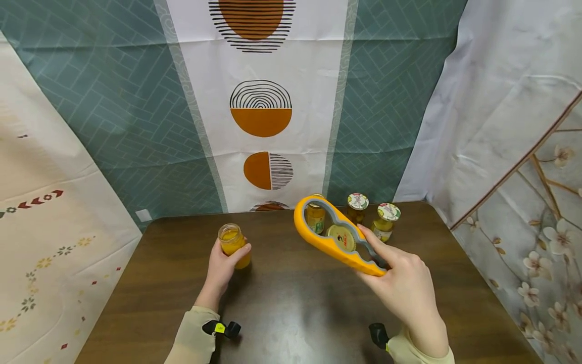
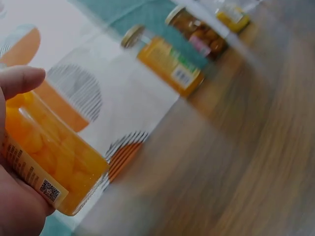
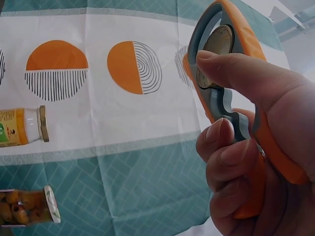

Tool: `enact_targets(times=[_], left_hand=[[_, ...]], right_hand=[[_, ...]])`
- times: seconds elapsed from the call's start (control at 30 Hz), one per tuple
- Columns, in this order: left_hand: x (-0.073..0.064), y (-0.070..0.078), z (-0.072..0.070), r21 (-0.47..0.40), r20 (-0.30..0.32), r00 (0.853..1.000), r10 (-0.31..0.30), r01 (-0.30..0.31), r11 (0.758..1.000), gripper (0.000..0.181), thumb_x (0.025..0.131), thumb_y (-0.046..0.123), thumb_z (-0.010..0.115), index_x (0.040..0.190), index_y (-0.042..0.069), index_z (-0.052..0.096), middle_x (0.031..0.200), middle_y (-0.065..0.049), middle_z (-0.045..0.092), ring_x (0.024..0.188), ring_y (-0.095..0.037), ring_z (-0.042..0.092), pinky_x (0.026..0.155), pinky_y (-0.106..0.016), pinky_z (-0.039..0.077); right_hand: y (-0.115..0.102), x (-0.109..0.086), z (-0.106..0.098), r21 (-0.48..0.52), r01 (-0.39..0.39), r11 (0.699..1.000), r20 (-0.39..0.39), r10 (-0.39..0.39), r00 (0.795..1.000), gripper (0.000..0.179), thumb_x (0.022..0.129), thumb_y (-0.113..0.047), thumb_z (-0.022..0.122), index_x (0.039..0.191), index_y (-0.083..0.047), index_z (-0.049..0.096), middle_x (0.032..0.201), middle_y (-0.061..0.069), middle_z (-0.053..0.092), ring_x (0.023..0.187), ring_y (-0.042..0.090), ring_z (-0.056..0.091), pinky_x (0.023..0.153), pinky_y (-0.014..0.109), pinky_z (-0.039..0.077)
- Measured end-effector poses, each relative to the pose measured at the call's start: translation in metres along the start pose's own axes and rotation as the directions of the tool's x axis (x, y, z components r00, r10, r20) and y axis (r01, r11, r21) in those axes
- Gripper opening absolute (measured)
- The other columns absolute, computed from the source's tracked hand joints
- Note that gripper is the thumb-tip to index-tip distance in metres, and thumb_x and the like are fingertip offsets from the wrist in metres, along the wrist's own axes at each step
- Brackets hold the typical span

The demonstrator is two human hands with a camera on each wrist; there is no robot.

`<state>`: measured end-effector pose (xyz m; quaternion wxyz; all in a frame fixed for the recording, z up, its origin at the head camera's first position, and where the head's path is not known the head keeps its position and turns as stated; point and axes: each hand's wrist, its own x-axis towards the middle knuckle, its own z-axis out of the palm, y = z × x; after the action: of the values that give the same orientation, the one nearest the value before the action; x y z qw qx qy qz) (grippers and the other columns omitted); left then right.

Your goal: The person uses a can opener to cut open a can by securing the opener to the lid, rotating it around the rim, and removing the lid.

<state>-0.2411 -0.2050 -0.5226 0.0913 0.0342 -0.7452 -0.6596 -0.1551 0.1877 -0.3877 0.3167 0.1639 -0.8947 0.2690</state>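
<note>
Taking twelve o'clock as the far edge of the tabletop (image 1: pixel 291 308), four jars are in view: one lidless and three lidded. Leftmost, toward ten o'clock, the left hand (image 1: pixel 222 267) has its grip clamped round the lidless jar (image 1: pixel 233 246), whose glass shows orange fruit pieces and a printed label with one square code; whether its base touches the wood I cannot tell. One wrist camera (image 1: pixel 233 330) sits on that arm, toward six o'clock from the hand. Four round motifs run down the hanging cloth (image 1: pixel 309 76) at twelve o'clock, the top one cut off by the view. Next, toward one o'clock, come the three lidded jars in a loose row: one orange-filled jar (image 1: pixel 315 221), seen through the loop of the opener; one jar of brown, round fruit (image 1: pixel 357 202); and one yellow-green jar (image 1: pixel 384 225). In front of them, one orange-and-grey opener (image 1: pixel 346 257) points from the right hand (image 1: pixel 404 278) toward ten o'clock, with one gold lid (image 1: pixel 342 237) inside its frame. The right hand's grip is clamped on the opener's handles, its thumb lying over the lid. A second wrist camera (image 1: pixel 378 335) shows toward five o'clock.
</note>
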Motion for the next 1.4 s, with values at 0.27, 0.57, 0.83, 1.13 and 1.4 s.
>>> enact_targets(times=[0.27, 0.57, 0.83, 1.13, 1.4], left_hand=[[0.018, -0.017, -0.024, 0.026, -0.121, 0.992, -0.031, 0.034, 0.999, 0.07, 0.097, 0.033, 0.082, 0.148, 0.005, 0.042, 0.132, -0.016, 0.055, 0.12, -0.032, 0.055, 0.109, -0.052, 0.043], [0.027, -0.033, -0.029, 0.034, -0.262, 0.965, -0.005, 0.014, 0.999, 0.072, 0.097, 0.034, 0.082, 0.146, 0.004, 0.038, 0.13, -0.014, 0.052, 0.115, -0.026, 0.053, 0.101, -0.04, 0.044], [0.032, -0.035, -0.035, -0.053, -0.302, 0.953, -0.02, 0.004, 0.999, 0.074, 0.102, 0.021, 0.076, 0.155, 0.007, 0.026, 0.141, -0.013, 0.046, 0.123, -0.023, 0.048, 0.108, -0.036, 0.04], [0.032, -0.035, -0.038, -0.069, -0.299, 0.954, -0.025, 0.004, 0.998, 0.078, 0.101, 0.0, 0.069, 0.159, 0.007, 0.017, 0.151, -0.02, 0.037, 0.137, -0.033, 0.043, 0.116, -0.047, 0.035], [0.031, -0.042, -0.041, 0.044, -0.421, 0.905, 0.055, -0.04, 0.998, 0.083, 0.09, 0.012, 0.089, 0.147, 0.007, 0.029, 0.143, -0.015, 0.042, 0.131, -0.029, 0.046, 0.111, -0.042, 0.038]], right_hand=[[0.002, -0.001, 0.002, -0.005, 0.002, 1.0, 0.003, -0.002, 1.0, 0.083, 0.066, -0.02, 0.097, 0.144, -0.033, 0.071, 0.081, -0.003, 0.076, 0.056, 0.007, 0.048, 0.05, 0.033, 0.04], [0.003, -0.001, 0.002, -0.018, -0.013, 1.0, 0.011, 0.013, 1.0, 0.081, 0.068, -0.023, 0.096, 0.144, -0.034, 0.07, 0.082, -0.001, 0.077, 0.057, 0.009, 0.051, 0.05, 0.035, 0.041], [0.004, -0.001, 0.003, -0.016, -0.006, 1.0, 0.01, 0.006, 1.0, 0.08, 0.067, -0.022, 0.096, 0.143, -0.032, 0.071, 0.085, 0.0, 0.078, 0.056, 0.01, 0.053, 0.05, 0.035, 0.042], [0.003, 0.001, 0.001, -0.023, 0.009, 1.0, 0.006, -0.009, 1.0, 0.081, 0.067, -0.022, 0.097, 0.143, -0.031, 0.071, 0.082, 0.0, 0.077, 0.057, 0.008, 0.05, 0.05, 0.034, 0.041], [0.002, 0.003, 0.002, -0.03, 0.003, 1.0, 0.028, -0.002, 1.0, 0.082, 0.067, -0.022, 0.096, 0.144, -0.033, 0.07, 0.079, -0.002, 0.075, 0.056, 0.009, 0.045, 0.05, 0.032, 0.038]])
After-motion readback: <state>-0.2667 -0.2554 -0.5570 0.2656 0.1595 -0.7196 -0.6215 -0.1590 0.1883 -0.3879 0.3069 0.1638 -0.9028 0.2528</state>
